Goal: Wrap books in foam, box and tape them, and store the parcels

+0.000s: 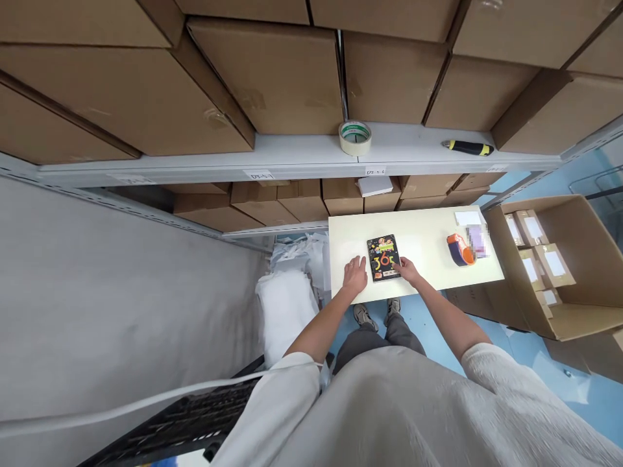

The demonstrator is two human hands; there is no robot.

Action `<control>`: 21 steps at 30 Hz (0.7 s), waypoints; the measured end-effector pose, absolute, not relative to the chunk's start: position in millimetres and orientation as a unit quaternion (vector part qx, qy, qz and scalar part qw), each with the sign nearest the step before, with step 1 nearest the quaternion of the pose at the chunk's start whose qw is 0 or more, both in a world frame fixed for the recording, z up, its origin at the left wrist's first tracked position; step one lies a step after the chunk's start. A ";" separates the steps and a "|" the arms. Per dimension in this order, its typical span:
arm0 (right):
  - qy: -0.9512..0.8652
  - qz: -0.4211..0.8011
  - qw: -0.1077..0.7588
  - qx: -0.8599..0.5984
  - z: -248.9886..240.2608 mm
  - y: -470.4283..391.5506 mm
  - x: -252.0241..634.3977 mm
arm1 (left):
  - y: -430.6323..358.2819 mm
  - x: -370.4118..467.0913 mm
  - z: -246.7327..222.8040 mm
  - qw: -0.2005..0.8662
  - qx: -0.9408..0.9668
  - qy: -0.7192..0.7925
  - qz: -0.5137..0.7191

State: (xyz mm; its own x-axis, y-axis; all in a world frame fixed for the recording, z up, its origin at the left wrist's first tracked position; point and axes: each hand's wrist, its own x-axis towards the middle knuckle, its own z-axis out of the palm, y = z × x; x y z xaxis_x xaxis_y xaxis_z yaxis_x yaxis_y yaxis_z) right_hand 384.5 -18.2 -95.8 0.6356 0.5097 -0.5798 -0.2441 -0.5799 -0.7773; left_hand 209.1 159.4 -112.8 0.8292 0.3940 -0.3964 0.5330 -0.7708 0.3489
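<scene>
A black book [383, 257] with a colourful "365" cover lies on the cream tabletop [423, 227]. My right hand [407, 270] grips its lower right edge, the thumb on top of the cover. To the left of the book, my left hand [355, 275] rests on the tabletop with its fingers stretched out, and it holds nothing. An orange and dark purple object [460, 250], rounded at one end, sits farther right on the table. Beyond it are a white card or pad [467, 218] and a blurred purple item [477, 240].
A shelf [302, 152] loaded with cardboard boxes [282, 78] runs behind the table, bearing a tape roll [355, 137] and a yellow-black utility knife [468, 148]. An open carton [584, 259] with small boxes stands right. White plastic-wrapped bundles [287, 311] lie left.
</scene>
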 end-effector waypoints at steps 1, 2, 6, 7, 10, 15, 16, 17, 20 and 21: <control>-0.092 0.406 0.396 -0.818 -97.8 -17.3 383.0 | 155.7 209.2 -110.0 0.236 0.928 0.246 -0.149; -0.101 0.393 0.334 -0.850 -98.3 -16.1 382.2 | 152.2 209.6 -107.2 0.243 0.927 0.243 -0.150; -0.164 0.342 0.126 -0.917 -90.9 -12.6 379.2 | 142.3 214.3 -97.5 0.248 0.920 0.240 -0.184; -0.185 0.328 0.100 -0.921 -88.4 -13.4 378.0 | 141.0 215.9 -95.9 0.243 0.919 0.239 -0.198; -0.248 0.297 0.069 -0.919 -83.0 -20.8 375.7 | 138.9 220.4 -93.7 0.224 0.919 0.226 -0.233; -0.265 0.329 0.084 -0.903 -83.9 -36.0 380.0 | 137.9 222.9 -96.0 0.198 0.924 0.231 -0.233; -0.260 0.336 0.089 -0.901 -85.0 -37.4 381.1 | 137.9 222.1 -96.4 0.198 0.923 0.235 -0.233; -0.258 0.340 0.094 -0.899 -86.3 -38.3 382.2 | 137.9 220.8 -96.3 0.200 0.922 0.237 -0.233; -0.253 0.347 0.122 -0.895 -89.5 -40.1 386.8 | 137.4 217.3 -94.2 0.196 0.923 0.233 -0.233; -0.242 0.344 0.138 -0.897 -90.2 -41.2 389.2 | 136.5 217.5 -93.0 0.193 0.926 0.225 -0.232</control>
